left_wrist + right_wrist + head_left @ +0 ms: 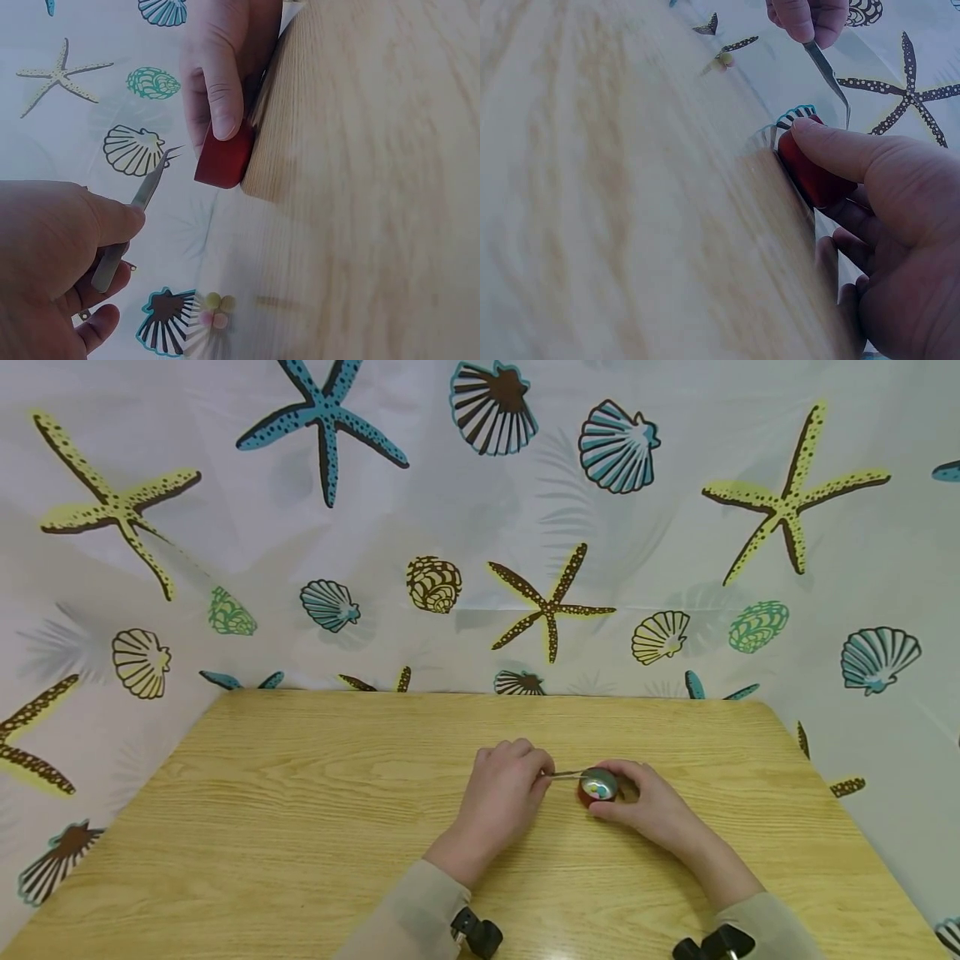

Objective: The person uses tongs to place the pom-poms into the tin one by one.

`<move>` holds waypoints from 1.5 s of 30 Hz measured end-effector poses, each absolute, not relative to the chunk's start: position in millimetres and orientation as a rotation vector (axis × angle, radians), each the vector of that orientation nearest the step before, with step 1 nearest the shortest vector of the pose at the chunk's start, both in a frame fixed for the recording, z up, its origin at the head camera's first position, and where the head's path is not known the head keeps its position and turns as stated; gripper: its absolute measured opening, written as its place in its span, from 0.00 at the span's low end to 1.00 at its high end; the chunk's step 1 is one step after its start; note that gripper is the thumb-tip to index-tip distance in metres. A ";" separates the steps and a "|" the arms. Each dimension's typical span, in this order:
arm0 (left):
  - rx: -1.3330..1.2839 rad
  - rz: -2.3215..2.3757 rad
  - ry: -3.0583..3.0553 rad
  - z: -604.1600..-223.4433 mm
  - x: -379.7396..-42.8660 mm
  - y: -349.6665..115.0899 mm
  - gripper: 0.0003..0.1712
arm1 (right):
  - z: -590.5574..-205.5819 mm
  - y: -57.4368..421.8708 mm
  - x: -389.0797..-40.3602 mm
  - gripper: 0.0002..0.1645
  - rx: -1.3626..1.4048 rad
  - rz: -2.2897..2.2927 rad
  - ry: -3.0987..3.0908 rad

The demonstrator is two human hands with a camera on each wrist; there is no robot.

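My left hand [498, 795] pinches silver tweezers [152, 184] with bent, fine tips. The tips point towards a small round red container [227, 159] and reach over it in the head view. My right hand [651, 803] holds this container upright on the table, thumb on one side and fingers on the other. Inside its silvery interior lie small coloured pieces [598, 792], too small to make out. Tiny metal loops [85, 316] show by the lower fingers of my left hand; what they belong to is hidden.
The wooden table [262, 793] extends around both hands. Behind it hangs a cloth [450, 652] printed with starfish and shells. A little cluster of pastel round pieces [217, 309] appears beyond my left hand. Black wrist cameras [478, 933] sit at both sleeves.
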State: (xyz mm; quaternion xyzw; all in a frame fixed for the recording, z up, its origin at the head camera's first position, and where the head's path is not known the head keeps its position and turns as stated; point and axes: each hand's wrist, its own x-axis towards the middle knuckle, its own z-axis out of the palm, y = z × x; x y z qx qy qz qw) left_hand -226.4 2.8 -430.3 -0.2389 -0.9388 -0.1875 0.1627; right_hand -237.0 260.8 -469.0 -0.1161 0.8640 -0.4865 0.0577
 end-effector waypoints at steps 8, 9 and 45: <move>-0.660 -0.584 -2.627 -432.4 -225.3 -11.3 0.03 | -470.0 259.5 -234.8 0.39 -0.335 -1.457 2.627; -0.660 -0.591 -2.618 -433.0 -225.2 -14.0 0.03 | -470.0 259.6 -234.5 0.39 -0.331 -1.453 2.630; -0.512 -0.592 -2.645 -452.2 -221.3 -87.3 0.04 | -466.0 260.0 -232.8 0.42 -0.330 -1.400 2.652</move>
